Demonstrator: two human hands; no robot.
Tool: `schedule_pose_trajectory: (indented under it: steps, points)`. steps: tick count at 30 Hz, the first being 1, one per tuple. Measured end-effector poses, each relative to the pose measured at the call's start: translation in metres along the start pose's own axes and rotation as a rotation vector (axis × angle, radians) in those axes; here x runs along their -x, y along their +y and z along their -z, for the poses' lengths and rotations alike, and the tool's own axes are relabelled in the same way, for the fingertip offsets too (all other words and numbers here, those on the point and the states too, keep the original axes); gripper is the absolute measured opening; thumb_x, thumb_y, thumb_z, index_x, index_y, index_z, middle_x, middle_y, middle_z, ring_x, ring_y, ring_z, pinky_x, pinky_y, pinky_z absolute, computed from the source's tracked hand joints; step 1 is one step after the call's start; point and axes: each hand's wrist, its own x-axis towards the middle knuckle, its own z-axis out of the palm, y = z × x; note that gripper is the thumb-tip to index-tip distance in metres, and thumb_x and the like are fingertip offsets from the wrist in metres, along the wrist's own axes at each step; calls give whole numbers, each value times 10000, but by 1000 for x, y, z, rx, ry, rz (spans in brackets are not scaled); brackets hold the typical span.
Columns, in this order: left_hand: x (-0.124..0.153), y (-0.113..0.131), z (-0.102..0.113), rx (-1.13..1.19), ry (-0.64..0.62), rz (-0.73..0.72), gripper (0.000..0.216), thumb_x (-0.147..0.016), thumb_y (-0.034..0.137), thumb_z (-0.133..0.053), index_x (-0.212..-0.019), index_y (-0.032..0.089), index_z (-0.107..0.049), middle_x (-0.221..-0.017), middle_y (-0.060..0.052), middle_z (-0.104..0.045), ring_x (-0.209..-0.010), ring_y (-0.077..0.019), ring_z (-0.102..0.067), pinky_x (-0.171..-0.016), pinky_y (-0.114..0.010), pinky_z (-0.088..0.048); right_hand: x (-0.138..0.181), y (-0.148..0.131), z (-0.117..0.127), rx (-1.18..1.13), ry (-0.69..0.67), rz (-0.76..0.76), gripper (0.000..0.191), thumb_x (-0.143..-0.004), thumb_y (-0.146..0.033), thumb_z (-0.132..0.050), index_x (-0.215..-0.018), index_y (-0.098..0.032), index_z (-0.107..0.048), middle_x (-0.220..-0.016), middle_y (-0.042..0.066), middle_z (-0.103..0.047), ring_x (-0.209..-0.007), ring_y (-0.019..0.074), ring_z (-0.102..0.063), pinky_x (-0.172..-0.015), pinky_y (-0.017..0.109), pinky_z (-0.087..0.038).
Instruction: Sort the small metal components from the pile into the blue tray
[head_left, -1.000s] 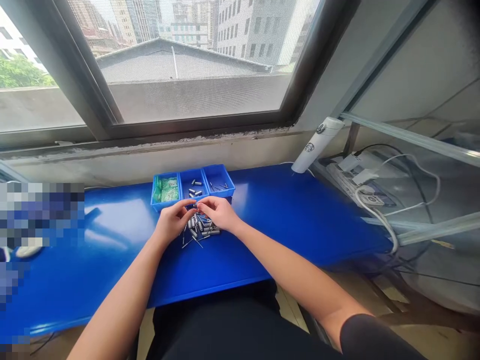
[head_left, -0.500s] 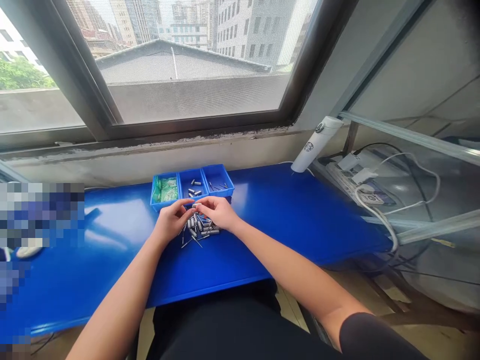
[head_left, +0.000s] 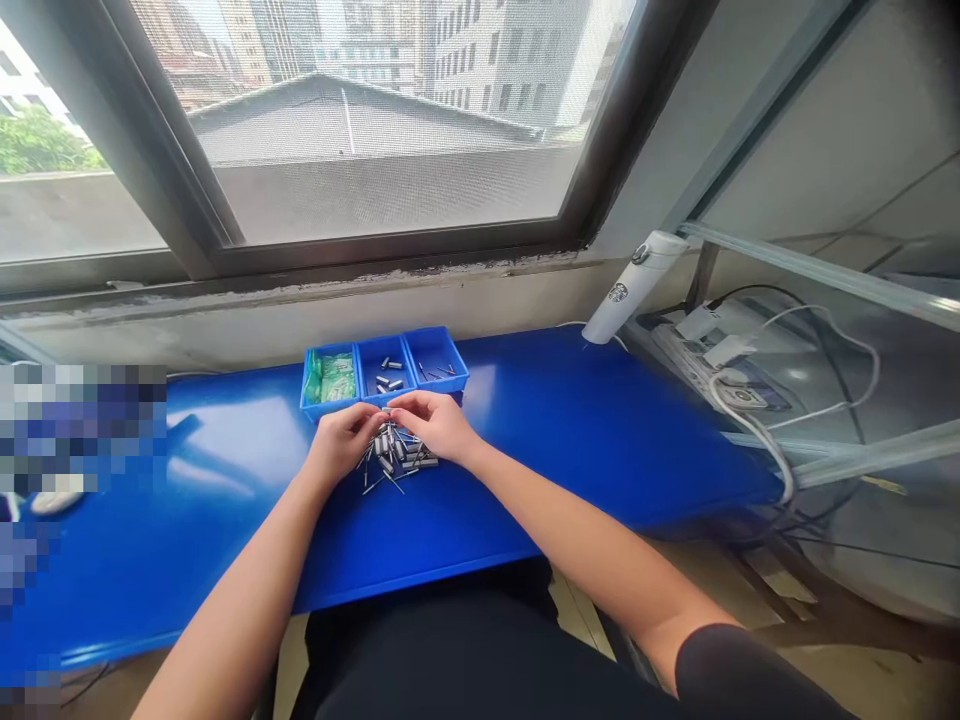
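Observation:
My left hand (head_left: 346, 436) and my right hand (head_left: 435, 422) meet fingertip to fingertip just in front of the blue bins. Between them they pinch a small silver metal cylinder (head_left: 387, 410), mostly covered by the fingers. Under the hands, on the blue table, lies a heap of silver cylinders and thin metal rods (head_left: 390, 455). Behind stand three joined blue bins (head_left: 328, 408). The left bin holds green-tinted plastic bags (head_left: 332, 378), the middle one several short silver cylinders (head_left: 390, 383), the right one a few thin rods (head_left: 439, 374).
A white flask (head_left: 634, 288) stands at the table's back right. Beyond it, white cables and adapters (head_left: 731, 350) lie by a metal frame. The window (head_left: 375, 200) rises behind the blue table (head_left: 540, 430). A pale object (head_left: 56, 500) sits at the far left, near a blurred-out area.
The fingertips of both hands have shifted slightly around the small cylinder, closing in on it. The bins and the heap of parts look the same.

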Motion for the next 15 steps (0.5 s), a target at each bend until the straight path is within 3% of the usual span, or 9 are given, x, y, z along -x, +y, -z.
schedule_pose_trajectory:
  steps: [6,15]
  points:
    - [0,1,-2,57,13,1,263,-866,388,-650,-1027,182,-678,-529,70,-472,-457,-69,-386,-464,-182,-342,-4,5,1,-44,5,-57,376,-734,-500,-733,-891,-159,-730,-756,44,-718,-630,133,-622,-607,272,-524]
    - [0,-4,-1,5,-10,8,237,-899,386,-591,-905,170,-689,-551,47,-532,-476,-80,-426,-478,-192,-354,-1,1,0,-1,-8,-40,359,-733,-437,-748,-959,-159,-739,-845,64,-742,-744,167,-673,-713,307,-548]
